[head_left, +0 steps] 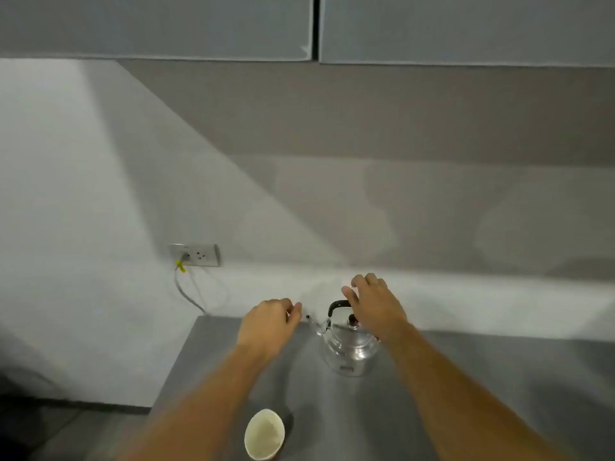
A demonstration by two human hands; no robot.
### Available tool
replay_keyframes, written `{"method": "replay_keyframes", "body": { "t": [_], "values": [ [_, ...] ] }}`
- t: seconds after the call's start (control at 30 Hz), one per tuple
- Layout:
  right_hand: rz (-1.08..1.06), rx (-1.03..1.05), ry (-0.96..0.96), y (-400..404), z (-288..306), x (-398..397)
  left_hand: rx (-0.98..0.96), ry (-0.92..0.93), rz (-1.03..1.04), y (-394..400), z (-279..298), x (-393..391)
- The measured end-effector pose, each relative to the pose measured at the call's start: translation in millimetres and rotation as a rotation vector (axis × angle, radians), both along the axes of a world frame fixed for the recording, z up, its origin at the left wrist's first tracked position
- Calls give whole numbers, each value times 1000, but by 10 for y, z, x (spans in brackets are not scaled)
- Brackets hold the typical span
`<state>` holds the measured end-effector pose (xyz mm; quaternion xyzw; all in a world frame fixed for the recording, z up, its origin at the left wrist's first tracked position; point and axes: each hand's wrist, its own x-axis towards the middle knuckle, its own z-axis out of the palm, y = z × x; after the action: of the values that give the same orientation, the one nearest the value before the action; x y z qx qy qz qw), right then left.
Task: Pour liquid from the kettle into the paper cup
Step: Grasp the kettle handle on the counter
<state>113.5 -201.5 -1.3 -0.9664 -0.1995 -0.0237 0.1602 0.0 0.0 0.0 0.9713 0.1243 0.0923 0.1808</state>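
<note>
Seemingly the reach for the handle is the step in hand, judging from the single head view, with nothing lifted and no pouring begun. On the grey counter (pixel 499 377) the shiny metal kettle (pixel 349 351) stands upright toward the back edge, close to the wall, its thin spout (pixel 314 324) pointing left and its black handle (pixel 337 306) arched over the lid. The right hand (pixel 374 304) hovers just over that handle with its fingers (pixel 362 282) spread wide and loosely curved, gripping nothing; whether the palm touches the handle cannot be told, since the hand hides its right part. The left hand (pixel 268 324) is just left of the spout tip, fingers curled in narrow, and it seems empty, though the blur leaves that uncertain. The paper cup (pixel 265 434) sits well apart from the kettle, near the front edge of the counter toward its left side; it looks tilted in this wide-angle view, its mouth facing the camera, and its inside looks pale and dry as far as can be seen. A wall socket (pixel 196 254) with a trailing cable (pixel 186 291) lies off to the left, clear of the work. The next move likely calls for closing the right fingers around the handle, lifting the kettle clear, and carrying the spout over the cup's mouth; steadying the light cup with the left hand may be wise, since it could tip under the stream.
</note>
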Motion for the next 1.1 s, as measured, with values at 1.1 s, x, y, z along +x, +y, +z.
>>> {"method": "replay_keyframes", "body": {
  "t": [1.1],
  "values": [
    [-136, 232, 238, -38, -384, 34, -111, 138, 139, 435, -670, -298]
  ]
}}
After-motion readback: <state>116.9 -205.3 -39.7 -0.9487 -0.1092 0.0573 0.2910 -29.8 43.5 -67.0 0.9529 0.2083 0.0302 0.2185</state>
